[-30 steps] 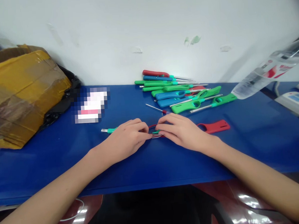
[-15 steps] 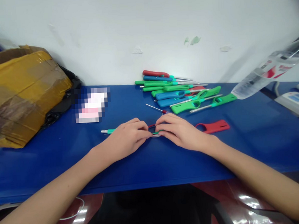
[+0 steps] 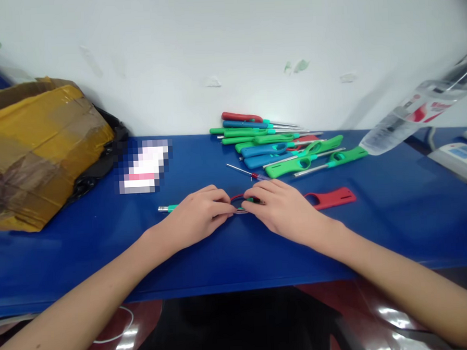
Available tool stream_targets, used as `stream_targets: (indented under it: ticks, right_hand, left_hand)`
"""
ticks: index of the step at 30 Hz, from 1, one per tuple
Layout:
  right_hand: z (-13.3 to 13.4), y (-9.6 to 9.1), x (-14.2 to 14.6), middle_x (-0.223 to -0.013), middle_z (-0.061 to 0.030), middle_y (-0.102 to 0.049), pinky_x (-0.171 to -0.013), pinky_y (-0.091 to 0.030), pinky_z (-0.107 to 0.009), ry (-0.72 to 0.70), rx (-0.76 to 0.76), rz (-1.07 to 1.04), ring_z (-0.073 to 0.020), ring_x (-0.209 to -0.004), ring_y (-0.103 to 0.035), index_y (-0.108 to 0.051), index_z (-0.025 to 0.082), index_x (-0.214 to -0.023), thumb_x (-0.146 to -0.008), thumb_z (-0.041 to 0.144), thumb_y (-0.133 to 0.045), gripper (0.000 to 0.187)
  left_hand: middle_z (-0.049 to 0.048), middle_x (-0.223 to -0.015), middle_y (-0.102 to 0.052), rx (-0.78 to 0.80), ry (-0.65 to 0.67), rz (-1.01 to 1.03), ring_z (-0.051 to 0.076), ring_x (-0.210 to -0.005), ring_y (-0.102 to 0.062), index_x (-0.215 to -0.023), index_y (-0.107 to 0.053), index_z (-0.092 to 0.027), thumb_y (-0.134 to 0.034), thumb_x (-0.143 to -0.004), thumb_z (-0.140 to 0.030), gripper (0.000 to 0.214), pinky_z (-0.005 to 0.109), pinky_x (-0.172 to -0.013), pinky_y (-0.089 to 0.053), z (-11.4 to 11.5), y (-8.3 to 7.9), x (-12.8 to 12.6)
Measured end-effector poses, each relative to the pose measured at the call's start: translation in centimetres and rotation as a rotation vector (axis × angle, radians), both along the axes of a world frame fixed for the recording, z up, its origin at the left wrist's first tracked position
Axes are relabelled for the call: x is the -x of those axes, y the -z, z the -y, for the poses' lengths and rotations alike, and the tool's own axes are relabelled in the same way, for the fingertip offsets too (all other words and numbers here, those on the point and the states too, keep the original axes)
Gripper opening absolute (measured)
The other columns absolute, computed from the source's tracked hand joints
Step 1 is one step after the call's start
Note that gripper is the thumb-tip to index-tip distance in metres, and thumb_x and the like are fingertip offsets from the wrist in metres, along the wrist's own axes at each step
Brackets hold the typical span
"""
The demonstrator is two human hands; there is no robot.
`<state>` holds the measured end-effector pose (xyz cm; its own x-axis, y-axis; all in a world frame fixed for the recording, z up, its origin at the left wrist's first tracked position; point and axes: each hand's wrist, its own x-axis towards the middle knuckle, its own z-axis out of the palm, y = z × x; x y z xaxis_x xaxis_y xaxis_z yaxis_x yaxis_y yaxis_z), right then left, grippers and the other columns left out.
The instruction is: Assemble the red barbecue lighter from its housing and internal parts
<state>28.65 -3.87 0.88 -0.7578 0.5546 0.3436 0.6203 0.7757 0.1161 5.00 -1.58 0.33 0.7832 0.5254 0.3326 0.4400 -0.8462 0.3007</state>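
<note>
An opened long-nosed lighter lies on the blue table, its metal tip and teal collar (image 3: 167,209) sticking out to the left. Closed around its middle, my left hand (image 3: 200,216) hides most of the body. A red rim and thin pale parts show between my hands. My right hand (image 3: 284,209) is pinched over the inside of the lighter; a bit of green shows under its fingers, but what they grip is hidden. Right of it lies a red lighter handle shell (image 3: 338,196). Just behind my right hand is a screwdriver (image 3: 241,170) with a thin metal shaft.
A pile of green, blue and red lighters (image 3: 271,139) lies near the wall. At left stands a taped cardboard box (image 3: 40,154) on black plastic, beside a blurred-out phone-like object (image 3: 145,166). A tilted plastic bottle (image 3: 406,116) and a grey-white device (image 3: 461,158) are at right.
My right hand has shifted slightly and its fingers have curled over the lighter's inside. My left hand stays in place. The view has tilted a little.
</note>
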Motion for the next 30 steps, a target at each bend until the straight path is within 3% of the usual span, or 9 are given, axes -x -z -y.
stream_targets:
  ticks: [6, 10, 14, 20, 25, 30]
  right_hand:
    - [0.3, 0.3, 0.5, -0.103, -0.0132, -0.071, -0.079, -0.050, -0.040, 0.036, 0.006, 0.021, -0.0245, -0.089, -0.064, -0.073, 0.015, -0.094, -0.093, 0.007, -0.047, 0.027]
    - [-0.2, 0.7, 0.3, -0.104, -0.0103, -0.073, -0.086, -0.054, -0.041, 0.030, 0.184, -0.211, -0.0231, -0.093, -0.066, -0.074, 0.018, -0.101, -0.095, 0.014, -0.051, 0.024]
    - [-0.7, 1.0, 0.0, -0.106, -0.0102, -0.073, -0.086, -0.058, -0.040, 0.134, 0.321, -0.438, -0.0246, -0.107, -0.065, -0.070, 0.021, -0.116, -0.091, 0.024, -0.063, 0.026]
    - [-1.4, 0.4, -1.4, -0.124, -0.0115, -0.068, -0.097, -0.053, -0.045, 0.094, 0.306, -0.402, -0.0270, -0.114, -0.062, -0.070, 0.020, -0.116, -0.090, 0.033, -0.066, 0.030]
    - [-2.2, -0.7, -2.9, -0.094, -0.0075, -0.075, -0.085, -0.053, -0.039, 0.065, 0.375, -0.335, -0.0227, -0.092, -0.066, -0.077, 0.019, -0.094, -0.092, 0.021, -0.061, 0.016]
    - [-2.4, -0.8, -2.8, -0.084, -0.0059, -0.075, -0.078, -0.050, -0.035, 0.051, 0.439, -0.362, -0.0192, -0.080, -0.066, -0.077, 0.018, -0.086, -0.089, 0.014, -0.062, 0.016]
  left_hand:
    - [0.0056, -0.094, -0.068, 0.002, -0.017, 0.017, 0.017, -0.088, -0.059, -0.102, -0.069, -0.017, -0.054, -0.097, -0.020, 0.017, 0.030, -0.080, -0.051, 0.1, 0.2, -0.3]
    - [0.0049, -0.091, -0.068, 0.006, -0.069, 0.029, 0.016, -0.085, -0.059, -0.101, -0.069, -0.018, -0.056, -0.097, -0.026, 0.016, 0.029, -0.077, -0.051, 0.3, 0.2, -0.8]
    - [0.0049, -0.090, -0.068, 0.029, -0.121, 0.070, 0.016, -0.082, -0.059, -0.097, -0.072, -0.020, -0.057, -0.095, -0.026, 0.017, 0.028, -0.075, -0.051, 0.2, 0.4, -1.0]
    - [0.0049, -0.088, -0.068, 0.032, -0.126, 0.105, 0.016, -0.080, -0.060, -0.097, -0.075, -0.020, -0.059, -0.094, -0.025, 0.017, 0.028, -0.073, -0.051, 0.0, 0.5, -1.1]
    - [0.0054, -0.090, -0.067, 0.013, -0.120, 0.101, 0.016, -0.083, -0.060, -0.098, -0.073, -0.019, -0.058, -0.094, -0.025, 0.017, 0.028, -0.073, -0.052, 0.1, 0.5, -1.0]
    - [0.0070, -0.102, -0.064, -0.060, -0.055, 0.062, 0.016, -0.088, -0.061, -0.112, -0.071, -0.022, -0.052, -0.097, -0.023, 0.024, 0.028, -0.075, -0.052, 0.2, 0.6, -0.8]
